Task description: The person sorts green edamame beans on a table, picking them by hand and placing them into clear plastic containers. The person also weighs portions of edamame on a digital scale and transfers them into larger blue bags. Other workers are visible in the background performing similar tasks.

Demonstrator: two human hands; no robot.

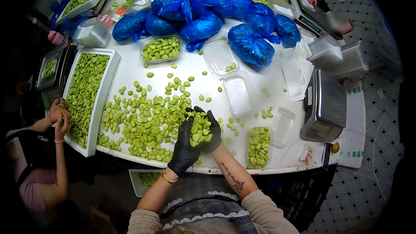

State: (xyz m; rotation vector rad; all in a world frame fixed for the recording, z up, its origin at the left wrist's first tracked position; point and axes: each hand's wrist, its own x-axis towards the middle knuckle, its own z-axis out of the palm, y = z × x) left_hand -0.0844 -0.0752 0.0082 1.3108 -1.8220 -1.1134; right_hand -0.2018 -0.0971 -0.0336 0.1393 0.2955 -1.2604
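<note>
My left hand (184,149) and my right hand (213,135), both in black gloves, are cupped together around a heap of shelled green broad beans (199,129). They hold it above the white table (208,162). Left of my hands a wide layer of loose broad beans (146,126) covers the tabletop. To the right stands a clear plastic tub filled with beans (259,146), beside a clear lid or tray (283,127). Ahead lie an open clear tray (238,92) and another clear tray (219,57), which has a few beans at its corner.
A white foam box of beans (89,94) stands at left, with a co-worker's hands (60,113) at its edge. Knotted blue plastic bags (195,16) line the back. A metal scale (326,104) and stacked clear trays (334,53) are at right. A filled tub (161,49) sits ahead.
</note>
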